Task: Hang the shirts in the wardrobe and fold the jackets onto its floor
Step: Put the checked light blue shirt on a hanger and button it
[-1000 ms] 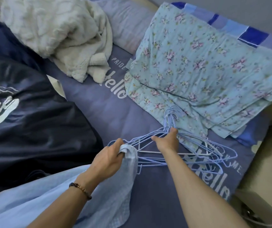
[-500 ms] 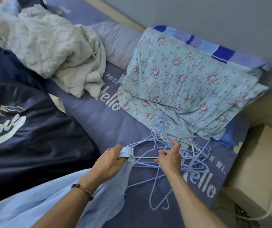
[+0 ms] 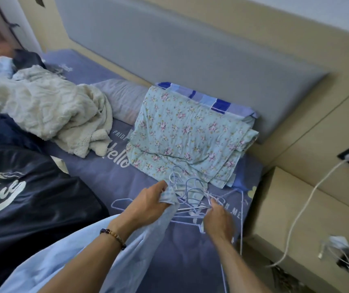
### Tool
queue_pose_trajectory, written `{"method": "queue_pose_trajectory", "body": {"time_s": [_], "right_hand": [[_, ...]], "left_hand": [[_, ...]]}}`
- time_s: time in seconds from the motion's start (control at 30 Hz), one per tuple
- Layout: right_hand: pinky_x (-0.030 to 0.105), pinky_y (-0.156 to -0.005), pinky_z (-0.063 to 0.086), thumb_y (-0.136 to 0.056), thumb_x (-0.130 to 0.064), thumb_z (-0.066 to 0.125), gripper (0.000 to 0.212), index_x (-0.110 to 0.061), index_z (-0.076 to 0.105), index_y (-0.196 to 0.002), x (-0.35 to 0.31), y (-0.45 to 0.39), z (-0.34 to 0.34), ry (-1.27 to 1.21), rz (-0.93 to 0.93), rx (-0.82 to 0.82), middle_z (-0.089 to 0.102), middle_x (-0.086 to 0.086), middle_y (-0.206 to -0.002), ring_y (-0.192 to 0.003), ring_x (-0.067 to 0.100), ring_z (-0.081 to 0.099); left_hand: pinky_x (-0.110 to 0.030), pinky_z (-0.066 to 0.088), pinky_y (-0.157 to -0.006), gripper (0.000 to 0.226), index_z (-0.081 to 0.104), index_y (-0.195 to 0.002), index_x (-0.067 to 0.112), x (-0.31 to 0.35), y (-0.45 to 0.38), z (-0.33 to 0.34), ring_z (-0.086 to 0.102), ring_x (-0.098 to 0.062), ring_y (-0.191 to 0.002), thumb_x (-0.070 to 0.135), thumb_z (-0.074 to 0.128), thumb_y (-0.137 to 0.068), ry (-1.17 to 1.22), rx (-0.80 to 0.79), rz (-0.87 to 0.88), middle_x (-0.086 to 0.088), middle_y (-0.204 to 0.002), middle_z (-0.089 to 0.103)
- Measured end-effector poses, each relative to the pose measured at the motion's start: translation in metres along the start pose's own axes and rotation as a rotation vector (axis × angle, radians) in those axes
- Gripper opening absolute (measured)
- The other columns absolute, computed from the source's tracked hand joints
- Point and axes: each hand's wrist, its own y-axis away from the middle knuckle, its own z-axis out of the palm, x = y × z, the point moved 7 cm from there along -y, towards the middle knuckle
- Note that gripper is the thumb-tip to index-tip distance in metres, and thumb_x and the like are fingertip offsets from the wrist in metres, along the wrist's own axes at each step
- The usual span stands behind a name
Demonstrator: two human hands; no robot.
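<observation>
My left hand (image 3: 148, 203) grips a bunched edge of a light blue shirt (image 3: 80, 254) that trails back across the bed toward me. A tangle of pale blue wire hangers (image 3: 188, 199) lies on the purple bedsheet (image 3: 97, 176) just past both hands. My right hand (image 3: 219, 218) pinches wires of that tangle and has part of it raised off the sheet. A dark navy jacket (image 3: 21, 193) with white lettering lies spread at the left. The wardrobe is out of view.
A folded floral quilt (image 3: 186, 134) lies behind the hangers, a cream fleece blanket (image 3: 49, 111) at the back left. The grey padded headboard (image 3: 169, 60) runs along the far side. A beige bedside unit (image 3: 308, 206) with a white charger cable (image 3: 300, 208) stands right of the bed.
My right hand has pulled the hanger tangle toward me and lifted part of it. The left hand keeps its hold on the shirt. My head has tilted up, bringing the headboard into view.
</observation>
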Motion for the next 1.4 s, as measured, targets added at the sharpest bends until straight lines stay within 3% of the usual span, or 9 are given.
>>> {"method": "queue_pose_trajectory", "body": {"time_s": [0.17,0.43,0.6,0.7,0.77,0.93,1.13,1.27,1.4], "right_hand": [[0.036,-0.083,0.051,-0.096,-0.012,0.042,0.058,-0.028,0.03,-0.15,0.022,-0.01,-0.033,0.357,-0.141,0.058,0.068,0.007,-0.115,-0.107,0.028,0.064],[0.038,-0.092,0.051,-0.093,-0.012,0.045,0.039,-0.022,0.056,-0.129,0.047,-0.057,-0.028,0.524,-0.174,-0.185,0.062,0.009,-0.127,-0.118,0.029,0.059],[0.037,-0.067,0.048,-0.098,-0.017,0.043,0.039,-0.02,0.049,-0.136,0.029,-0.06,-0.056,0.147,-0.226,0.15,0.071,0.015,-0.099,-0.094,0.035,0.066],[0.036,-0.059,0.036,-0.094,-0.02,0.051,0.013,-0.016,0.058,-0.083,0.0,-0.045,-0.071,-0.225,-0.241,0.221,0.053,0.006,-0.06,-0.07,0.036,0.058],[0.034,-0.056,0.03,-0.091,-0.023,0.057,0.032,-0.017,0.042,-0.063,-0.024,-0.03,-0.079,-0.48,-0.229,0.217,0.035,-0.002,-0.051,-0.056,0.026,0.044],[0.017,-0.051,0.035,-0.098,-0.019,0.056,0.036,-0.015,0.051,-0.062,-0.115,0.04,-0.092,-0.979,-0.355,-0.171,0.069,0.0,-0.072,-0.047,0.0,0.046],[0.026,-0.043,0.016,-0.087,-0.025,0.066,0.024,-0.013,0.052,-0.073,-0.187,0.149,-0.122,-1.3,-0.453,-0.708,0.033,0.006,-0.063,-0.042,0.013,0.023],[0.021,-0.044,0.033,-0.079,-0.018,0.079,0.021,-0.016,0.059,-0.076,-0.205,0.193,-0.172,-1.129,-0.623,-0.469,0.047,-0.003,-0.058,-0.048,0.01,0.038],[0.016,-0.054,0.037,-0.076,-0.013,0.083,0.023,-0.015,0.059,-0.075,-0.217,0.235,-0.248,-0.912,-0.842,-0.145,0.049,-0.007,-0.064,-0.058,0.006,0.042]], "left_hand": [[-0.043,0.045,-0.07,0.016,0.039,-0.082,0.031,0.026,-0.006,0.023,0.056,-0.028,-0.078,0.031,0.055,-0.084,-0.061,-0.069,0.06,-0.002,-0.083,0.061],[-0.041,0.047,-0.07,0.012,0.047,-0.089,0.022,0.01,-0.022,0.05,0.059,-0.028,-0.08,0.018,0.056,-0.083,-0.095,-0.036,0.032,-0.003,-0.085,0.064],[-0.043,0.043,-0.066,0.013,0.043,-0.087,0.016,0.008,-0.027,0.043,0.054,-0.029,-0.072,0.016,0.055,-0.081,-0.074,0.034,0.018,-0.008,-0.079,0.06],[-0.036,0.037,-0.059,0.021,0.039,-0.079,0.015,0.018,-0.023,0.011,0.041,-0.017,-0.063,0.01,0.06,-0.081,-0.016,0.099,0.012,-0.002,-0.071,0.052],[-0.027,0.03,-0.056,0.027,0.037,-0.074,0.015,0.029,-0.015,-0.02,0.032,-0.009,-0.06,0.012,0.064,-0.078,0.031,0.137,0.016,0.003,-0.067,0.043],[-0.026,0.03,-0.053,0.035,0.046,-0.063,0.012,0.069,0.022,-0.093,0.033,-0.004,-0.057,0.033,0.073,-0.065,0.056,0.182,0.072,0.009,-0.06,0.042],[-0.022,0.033,-0.053,0.038,0.054,-0.058,0.012,0.111,0.121,-0.179,0.038,0.0,-0.057,0.022,0.09,-0.066,0.092,0.273,0.077,0.012,-0.057,0.046],[-0.024,0.036,-0.055,0.031,0.058,-0.068,0.011,0.118,0.191,-0.207,0.043,-0.002,-0.055,0.016,0.089,-0.065,0.023,0.254,0.036,0.011,-0.059,0.05],[-0.026,0.038,-0.061,0.041,0.063,-0.077,0.008,0.121,0.255,-0.235,0.049,-0.007,-0.063,0.046,0.077,-0.069,0.026,0.205,0.001,0.007,-0.067,0.052]]}}
